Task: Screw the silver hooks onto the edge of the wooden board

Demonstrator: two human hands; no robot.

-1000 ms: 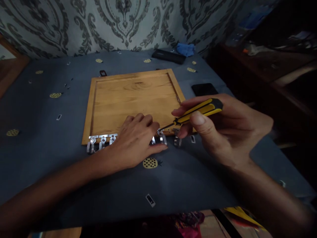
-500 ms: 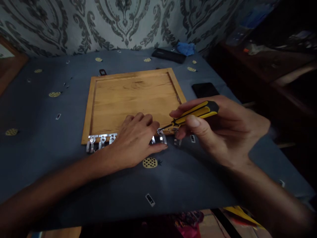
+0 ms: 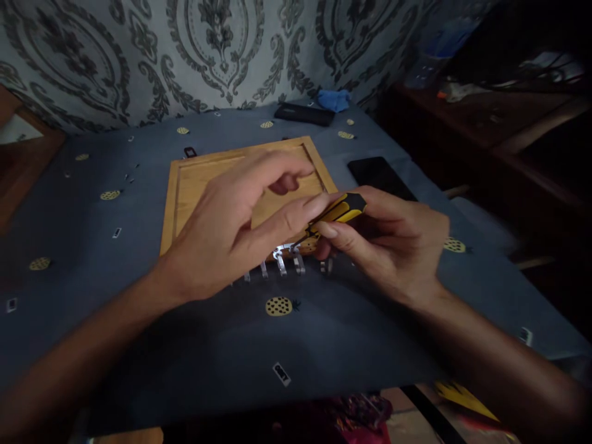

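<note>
A square wooden board [image 3: 198, 179] lies on a dark blue cloth. Along its near edge sit several small metal hooks [image 3: 280, 261]. My right hand [image 3: 388, 243] is closed on a yellow-and-black screwdriver [image 3: 340, 211], whose tip points down-left at a hook on the board's edge. My left hand [image 3: 235, 225] hovers above the board with fingers loosely spread, its thumb and forefinger close to the screwdriver handle. It hides the left hooks.
A dark phone [image 3: 379, 174] lies right of the board. A black flat case [image 3: 303, 113] and a blue cloth [image 3: 333, 99] sit at the far edge by the patterned wall. Small screws [image 3: 129, 179] lie left. A dark wooden shelf [image 3: 499, 123] stands right.
My left hand has lifted off the hooks and moved up and right towards the screwdriver. My right hand and screwdriver shifted left. The view tilted slightly.
</note>
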